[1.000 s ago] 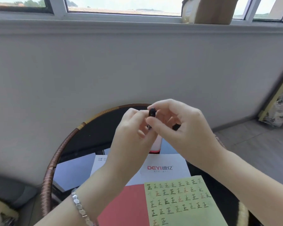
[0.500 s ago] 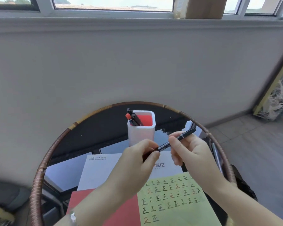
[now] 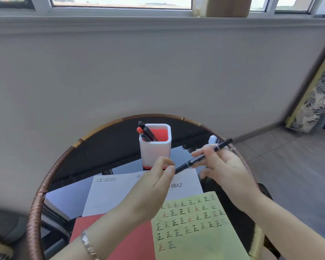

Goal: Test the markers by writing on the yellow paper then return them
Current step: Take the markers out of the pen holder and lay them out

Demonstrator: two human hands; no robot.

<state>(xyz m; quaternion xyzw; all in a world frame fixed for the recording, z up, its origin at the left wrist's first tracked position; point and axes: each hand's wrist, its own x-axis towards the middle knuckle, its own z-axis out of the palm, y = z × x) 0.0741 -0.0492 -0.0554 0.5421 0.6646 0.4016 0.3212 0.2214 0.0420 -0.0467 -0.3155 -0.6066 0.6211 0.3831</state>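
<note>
Fingers of our left hand were pinched on the near end of a black marker, probably its cap, though blur kept us from being sure. Our right hand gripped the barrel further up, marker slanting up to the right above the counter.

Step, as we judged it: uncapping a marker for testing. Next move called for a straight pull apart, then the tip brought down to the bare lower part of the yellow paper, which lay flat at the near edge, rows of small characters already covering its upper half.

Materials: slim, smooth plastic marker; a white, square, round-cornered holder with red inside, three or four markers leaning in it; dark glossy round counter with wound cane rim; red sheet and white printed sheet under the yellow.
</note>
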